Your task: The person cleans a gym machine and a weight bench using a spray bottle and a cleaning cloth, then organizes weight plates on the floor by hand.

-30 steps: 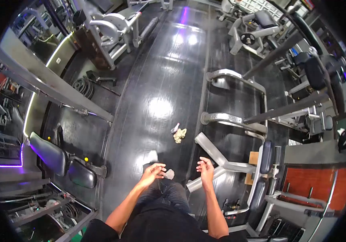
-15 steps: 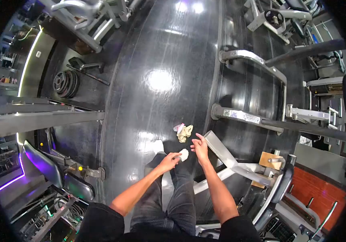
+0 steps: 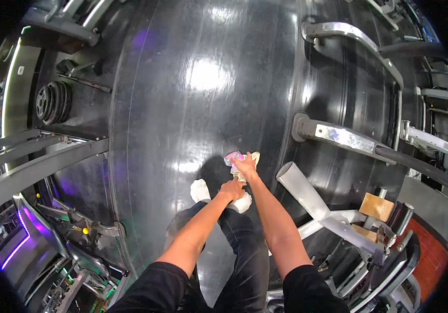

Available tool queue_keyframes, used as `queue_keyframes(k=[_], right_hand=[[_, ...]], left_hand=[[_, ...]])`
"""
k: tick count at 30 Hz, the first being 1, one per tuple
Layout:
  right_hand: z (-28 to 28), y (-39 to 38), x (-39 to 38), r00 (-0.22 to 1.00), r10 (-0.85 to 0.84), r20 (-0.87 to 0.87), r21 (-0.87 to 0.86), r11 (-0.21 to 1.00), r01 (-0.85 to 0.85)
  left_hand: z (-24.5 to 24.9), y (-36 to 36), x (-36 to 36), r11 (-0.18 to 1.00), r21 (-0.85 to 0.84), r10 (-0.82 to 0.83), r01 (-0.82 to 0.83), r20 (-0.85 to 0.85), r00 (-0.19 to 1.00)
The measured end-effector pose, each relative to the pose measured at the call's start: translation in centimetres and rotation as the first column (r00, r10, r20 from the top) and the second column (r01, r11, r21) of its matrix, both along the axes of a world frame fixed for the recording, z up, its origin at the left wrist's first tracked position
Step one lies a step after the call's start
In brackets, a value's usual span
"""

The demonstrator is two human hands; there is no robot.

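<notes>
A crumpled pale yellow cloth is low in front of my feet, partly covered by my hands. Beside its left edge is a small pink-and-whitish item whose kind I cannot make out. My right hand is closed over the cloth from above, its fingers reaching toward the pink item. At the cloth's lower end, my left hand has its fingers curled against the fabric, fingertips partly hidden. White socks cover my feet just below.
Right of my hands a grey metal machine leg angles up. Farther right stands a curved machine frame. To the left are a padded bench, a grey beam and stacked weight plates. Black rubber flooring runs between.
Both hands have moved onto the cloth; the right came down and left from beside it. My left hand has moved off the sock. The view has shifted.
</notes>
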State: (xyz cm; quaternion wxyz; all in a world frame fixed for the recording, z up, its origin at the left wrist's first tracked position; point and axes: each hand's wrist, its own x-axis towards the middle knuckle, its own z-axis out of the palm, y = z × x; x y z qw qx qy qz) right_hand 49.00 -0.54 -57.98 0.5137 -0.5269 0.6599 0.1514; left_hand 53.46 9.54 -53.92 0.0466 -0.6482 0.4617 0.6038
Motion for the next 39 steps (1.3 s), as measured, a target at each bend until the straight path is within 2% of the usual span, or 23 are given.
queue_keyframes(k=[2, 3, 4, 6, 7, 8, 10, 11, 16, 18, 20, 22, 23, 24, 25, 26, 28, 30, 32, 34, 36, 38, 39], right_hand=[[-2.0, 1.1, -0.5, 1.000, -0.003, -0.027, 0.026, 1.000, 0.003], [-3.0, 1.9, -0.8, 0.993, -0.083, 0.078, -0.047, 0.995, 0.087], [-3.9, 2.3, -1.3, 0.994, -0.087, 0.064, -0.040, 0.995, 0.090], [-3.8, 2.7, -1.4, 0.975, -0.115, 0.191, -0.003, 0.993, 0.118], [-3.6, 2.9, -1.3, 0.991, -0.020, 0.133, -0.071, 0.997, 0.029], [-3.7, 2.9, -1.2, 0.992, -0.022, 0.126, -0.063, 0.998, 0.030], [-4.1, 2.8, -1.3, 0.959, -0.126, 0.255, 0.133, 0.987, 0.094], [-3.7, 3.7, -0.7, 0.839, -0.449, 0.308, 0.243, 0.889, 0.387], [-4.2, 4.6, -1.5, 0.778, -0.559, 0.288, 0.171, 0.829, 0.533], [-2.0, 3.9, -1.8, 0.681, -0.625, 0.382, 0.245, 0.779, 0.577], [1.3, 3.6, -2.0, 0.683, -0.565, 0.464, 0.131, 0.806, 0.578], [1.4, 4.2, -3.5, 0.766, -0.448, 0.461, -0.033, 0.854, 0.519], [3.8, 4.0, -3.2, 0.750, -0.493, 0.441, 0.011, 0.838, 0.545], [6.6, 3.7, -2.9, 0.734, -0.534, 0.420, 0.054, 0.822, 0.567], [8.5, 3.4, -3.2, 0.813, -0.434, 0.388, -0.017, 0.879, 0.477], [11.0, 3.3, -3.1, 0.834, -0.387, 0.393, -0.055, 0.896, 0.441], [16.2, 3.4, -2.5, 0.784, -0.397, 0.478, -0.038, 0.882, 0.470], [20.3, 3.5, -2.7, 0.820, -0.307, 0.483, -0.065, 0.922, 0.383], [26.0, 3.1, -2.0, 0.942, -0.072, 0.327, -0.164, 0.978, 0.132], [31.0, 3.7, -1.1, 0.921, 0.187, 0.341, -0.353, 0.934, -0.059], [35.8, 4.4, -0.1, 0.867, 0.210, 0.451, -0.193, 0.972, -0.135], [37.7, 5.7, 0.0, 0.786, 0.254, 0.564, -0.158, 0.967, -0.199], [39.9, 6.3, 0.7, 0.757, 0.303, 0.579, -0.173, 0.953, -0.249]], left_hand=[[-2.8, -0.1, -0.8, 0.992, 0.110, -0.060, 0.064, -0.046, 0.997], [-4.3, 0.0, -1.3, 0.991, 0.118, -0.062, 0.069, -0.060, 0.996], [-5.8, 0.0, -1.6, 0.989, 0.123, -0.070, 0.077, -0.056, 0.996], [-10.0, 1.1, -2.9, 0.987, 0.136, -0.081, 0.089, -0.062, 0.995], [-12.1, 1.9, -3.5, 0.998, 0.027, -0.054, 0.056, -0.066, 0.996], [-13.4, 2.4, -4.0, 0.996, -0.082, -0.025, 0.019, -0.070, 0.997], [-12.5, 1.2, -3.2, 1.000, -0.020, 0.006, -0.008, -0.111, 0.994], [-12.6, 1.1, -3.1, 0.998, -0.040, 0.038, -0.042, -0.111, 0.993], [-13.1, 0.9, -3.0, 0.965, -0.145, 0.199, -0.218, -0.137, 0.970], [-13.2, 0.9, -2.9, 0.943, -0.168, 0.265, -0.285, -0.134, 0.955], [-12.7, 1.4, -2.5, 0.928, -0.182, 0.307, -0.325, -0.118, 0.944], [-11.6, 3.2, -2.3, 0.818, -0.455, 0.359, -0.353, -0.076, 0.930], [-9.2, 3.4, -1.8, 0.703, -0.434, 0.539, -0.563, -0.192, 0.820], [-6.1, 3.4, -0.9, 0.695, -0.443, 0.548, -0.567, -0.184, 0.816], [-2.5, 3.4, 0.0, 0.734, -0.246, 0.637, -0.633, -0.073, 0.768], [0.3, 3.7, 0.7, 0.715, -0.046, 0.699, -0.697, 0.053, 0.713], [2.5, 6.7, 0.8, 0.571, -0.087, 0.818, -0.816, 0.138, 0.558], [2.7, 11.3, 0.3, 0.317, -0.113, 0.948, -0.942, 0.057, 0.313], [6.6, 14.1, 3.0, 0.328, 0.273, 0.942, -0.904, -0.172, 0.289], [12.5, 16.0, 4.0, -0.028, 0.530, 0.994, -0.848, -0.074, -0.079], [20.0, 16.8, 5.7, -0.167, 0.565, 0.954, -0.808, -0.116, -0.278], [23.6, 18.9, 6.0, -0.196, 0.540, 0.865, -0.819, -0.298, -0.404], [25.8, 19.9, 6.5, -0.218, 0.618, 0.811, -0.756, -0.316, -0.493]])
